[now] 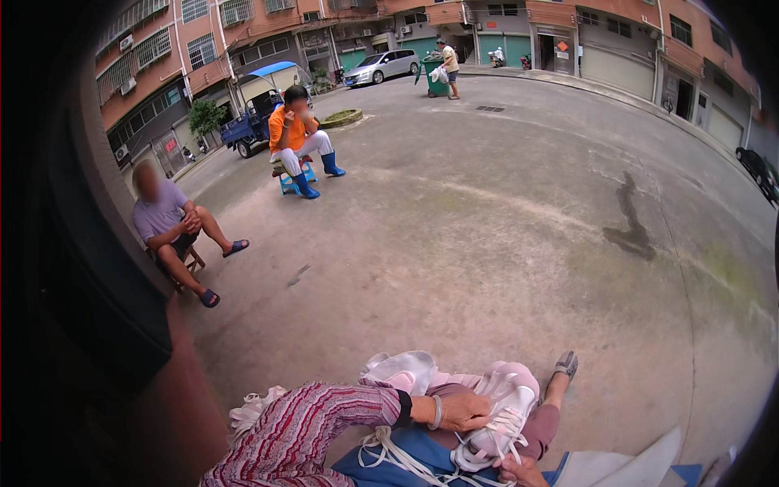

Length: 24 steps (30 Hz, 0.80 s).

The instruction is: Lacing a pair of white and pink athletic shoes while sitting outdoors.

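A pink and white shoe [521, 385] is held on the person's lap, between the two hands. Its upper is met by the left hand [464, 412], whose fingers are bent and drawn together; whether a lace is pinched in them cannot be told. At the near end, a lace seems to be pinched by the right hand [523, 472], though that hand is partly cut off by the lower edge. The white laces [399, 460] could be tangled or drawn unevenly, it is judged, because long loose ends are draped across the blue cloth [357, 469]; the shoe could also be tipped if its weight were left to the sloping leg. Its long axis is set obliquely, from near left to far right; the rounded end, seemingly the toe, is pointed away from the body. Farther left, a pale, crumpled-looking item [410, 367] is seen.
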Each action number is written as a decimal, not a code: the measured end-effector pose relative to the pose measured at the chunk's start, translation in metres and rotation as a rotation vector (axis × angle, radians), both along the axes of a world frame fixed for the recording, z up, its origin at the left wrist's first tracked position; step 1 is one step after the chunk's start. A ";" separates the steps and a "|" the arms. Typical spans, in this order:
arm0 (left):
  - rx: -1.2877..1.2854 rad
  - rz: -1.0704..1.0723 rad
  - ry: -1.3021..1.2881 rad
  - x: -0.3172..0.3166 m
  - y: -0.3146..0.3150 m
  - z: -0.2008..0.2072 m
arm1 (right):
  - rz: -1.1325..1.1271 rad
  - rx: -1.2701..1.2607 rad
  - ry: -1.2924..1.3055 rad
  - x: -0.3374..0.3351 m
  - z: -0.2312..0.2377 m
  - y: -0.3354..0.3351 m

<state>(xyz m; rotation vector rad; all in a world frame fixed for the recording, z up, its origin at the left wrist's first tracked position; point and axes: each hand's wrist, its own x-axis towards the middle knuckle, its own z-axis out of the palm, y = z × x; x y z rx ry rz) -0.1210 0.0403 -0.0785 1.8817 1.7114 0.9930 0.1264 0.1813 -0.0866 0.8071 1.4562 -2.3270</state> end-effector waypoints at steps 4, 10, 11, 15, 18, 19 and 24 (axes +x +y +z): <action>0.223 -0.095 0.163 -0.008 -0.005 0.006 | -0.043 -0.042 0.049 0.000 0.002 -0.004; 0.153 -0.051 0.155 -0.009 -0.006 0.008 | 0.045 0.278 0.061 0.001 0.016 -0.008; 0.146 -0.048 0.154 -0.009 -0.006 0.008 | 0.066 0.391 0.158 0.001 0.017 -0.010; 0.146 -0.040 0.176 -0.010 -0.002 0.008 | 0.121 0.449 0.245 0.006 0.014 -0.013; 0.132 -0.041 0.178 -0.008 -0.001 0.009 | 0.194 0.638 0.273 0.001 0.023 -0.017; 0.132 -0.043 0.167 -0.008 -0.002 0.009 | 0.158 0.706 0.359 0.001 0.026 -0.019; 0.117 -0.031 0.158 -0.008 -0.002 0.005 | 0.171 0.752 0.312 0.000 0.023 -0.019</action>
